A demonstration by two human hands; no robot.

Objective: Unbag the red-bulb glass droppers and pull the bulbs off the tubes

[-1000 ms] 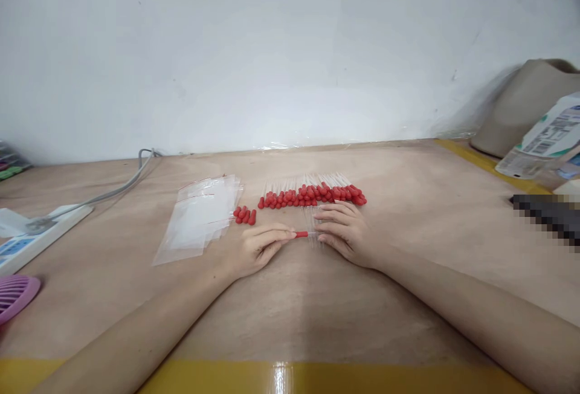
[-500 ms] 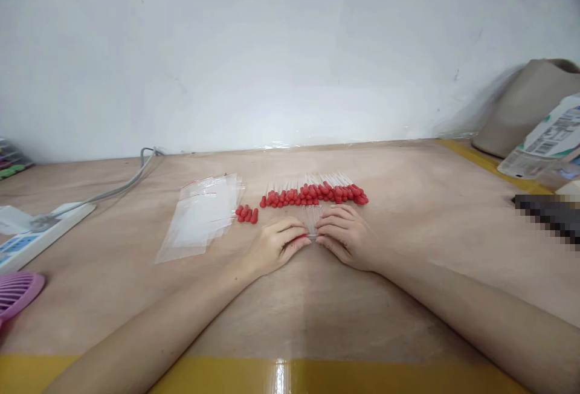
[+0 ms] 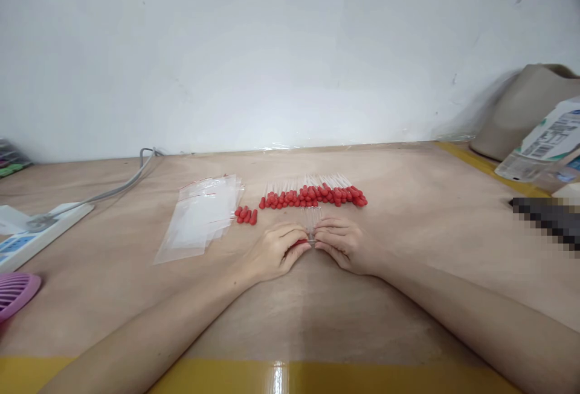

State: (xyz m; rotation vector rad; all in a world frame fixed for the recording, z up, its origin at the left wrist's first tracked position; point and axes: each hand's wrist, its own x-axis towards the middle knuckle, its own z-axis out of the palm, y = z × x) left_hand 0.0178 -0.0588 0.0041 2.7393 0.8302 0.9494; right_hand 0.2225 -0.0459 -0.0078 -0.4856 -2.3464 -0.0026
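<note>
My left hand (image 3: 281, 249) is closed on a red rubber dropper bulb (image 3: 301, 241), mostly hidden by its fingers. Facing it, my right hand (image 3: 341, 244) pinches a thin clear dropper tube (image 3: 311, 242) whose end meets the bulb between both sets of fingertips. Just beyond the fingertips lie several loose clear tubes (image 3: 312, 216). Behind them stretches a row of droppers with red bulbs (image 3: 312, 194), bulbs towards me and pale tips towards the wall. Left of that row is a small group of loose red bulbs (image 3: 246, 216).
Overlapping clear zip bags (image 3: 194, 225) lie left of the bulbs. At far left are a power strip (image 3: 49, 231) with its grey cable and a pink slotted thing (image 3: 18, 294). On the right stand a beige container (image 3: 512, 116), a labelled clear package (image 3: 544, 140) and a dark blurred object (image 3: 544, 219).
Both hands have shifted slightly towards me, and the right fingers have drawn closer together. The bulb and tube stay between the hands.
</note>
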